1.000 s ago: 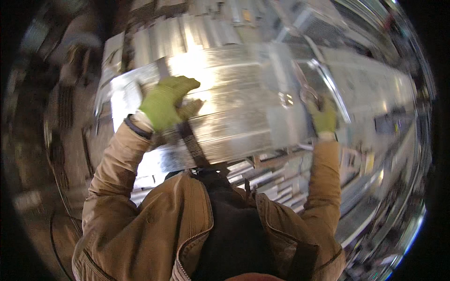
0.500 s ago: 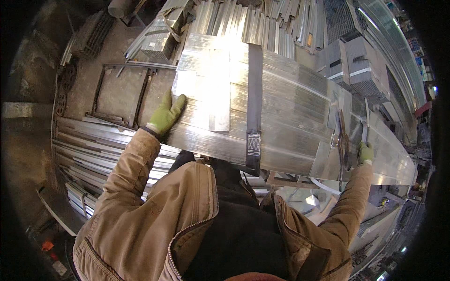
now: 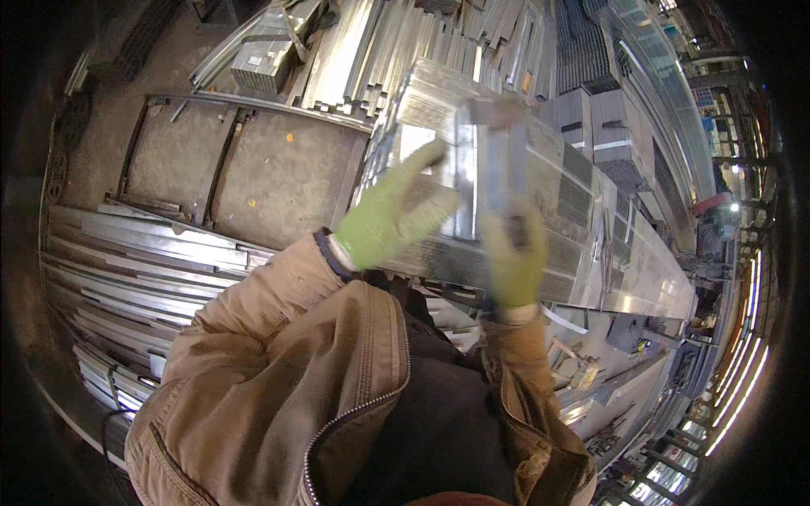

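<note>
left hand (image 3: pixel 396 215): we see it in a yellow-green glove, fingers stretched out and laid flat against the near side of the strapped bundle of metal profiles (image 3: pixel 582 228), not curled round anything.
right hand (image 3: pixel 515 257): gloved the same; it blurs in our view. it lies against the dark strap (image 3: pixel 494 160) on the bundle's near face; we cannot tell whether the fingers grip the strap or only press on it.
bundle position: directly ahead of us at chest height, running from upper centre down toward the right; its near end sits between the two hands.
edges: the bundle's cut end shows stacked profile ends; the long top edge gleams and bends with the lens.
open room: we note a bare patch of floor inside a steel frame (image 3: pixel 253 169) to the left of the bundle; loose profiles (image 3: pixel 143 270) lie packed along the left below it.
further stock: more profiles (image 3: pixel 380 51) are stacked beyond the bundle's far end.
count: two gloved hands, one strapped bundle, one strap in view, one floor frame.
clothing: tan jacket sleeves (image 3: pixel 253 312) on both arms.
</note>
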A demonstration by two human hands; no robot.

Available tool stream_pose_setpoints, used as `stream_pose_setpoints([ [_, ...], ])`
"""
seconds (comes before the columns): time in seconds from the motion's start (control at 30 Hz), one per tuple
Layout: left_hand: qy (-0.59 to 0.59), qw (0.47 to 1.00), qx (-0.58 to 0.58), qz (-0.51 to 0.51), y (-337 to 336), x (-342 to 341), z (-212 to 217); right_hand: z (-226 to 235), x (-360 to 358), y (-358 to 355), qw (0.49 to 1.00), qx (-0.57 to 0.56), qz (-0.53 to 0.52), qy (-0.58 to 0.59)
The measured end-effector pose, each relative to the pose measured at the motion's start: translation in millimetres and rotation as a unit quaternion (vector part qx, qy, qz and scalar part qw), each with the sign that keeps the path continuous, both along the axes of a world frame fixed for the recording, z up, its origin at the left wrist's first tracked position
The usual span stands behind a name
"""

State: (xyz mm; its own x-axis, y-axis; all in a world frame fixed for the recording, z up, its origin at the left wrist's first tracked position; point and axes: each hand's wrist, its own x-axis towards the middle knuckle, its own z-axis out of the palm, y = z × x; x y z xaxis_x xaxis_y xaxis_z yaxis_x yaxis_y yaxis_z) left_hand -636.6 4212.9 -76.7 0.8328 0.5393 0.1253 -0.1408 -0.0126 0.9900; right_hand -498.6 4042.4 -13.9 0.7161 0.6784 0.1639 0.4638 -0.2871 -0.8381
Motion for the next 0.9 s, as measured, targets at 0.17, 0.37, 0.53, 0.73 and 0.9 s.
stream_pose_setpoints([
  [0.17, -0.051, 0.925, -0.361, 0.110, 29.3, -56.7, -4.0, -16.8, -85.3, 54.3, 0.964, -0.044, 0.254, -0.071],
  [0.37, 0.163, 0.911, -0.259, 0.275, 98.3, -180.5, -124.0, -19.3, 2.3, 9.8, 0.978, -0.060, 0.045, -0.194],
  [0.53, 0.231, 0.861, -0.346, 0.292, 46.0, -205.6, -186.5, -78.4, 97.0, -22.8, 0.966, -0.112, -0.095, -0.211],
  [0.73, 0.132, 0.928, -0.285, 0.203, 60.0, -151.1, -184.1, -126.4, 123.9, -61.8, 0.943, -0.159, -0.045, -0.288],
  [0.9, 0.202, 0.901, -0.329, 0.198, 34.2, -124.4, -182.5, -122.1, 120.8, -55.1, 0.939, -0.163, -0.052, -0.299],
])
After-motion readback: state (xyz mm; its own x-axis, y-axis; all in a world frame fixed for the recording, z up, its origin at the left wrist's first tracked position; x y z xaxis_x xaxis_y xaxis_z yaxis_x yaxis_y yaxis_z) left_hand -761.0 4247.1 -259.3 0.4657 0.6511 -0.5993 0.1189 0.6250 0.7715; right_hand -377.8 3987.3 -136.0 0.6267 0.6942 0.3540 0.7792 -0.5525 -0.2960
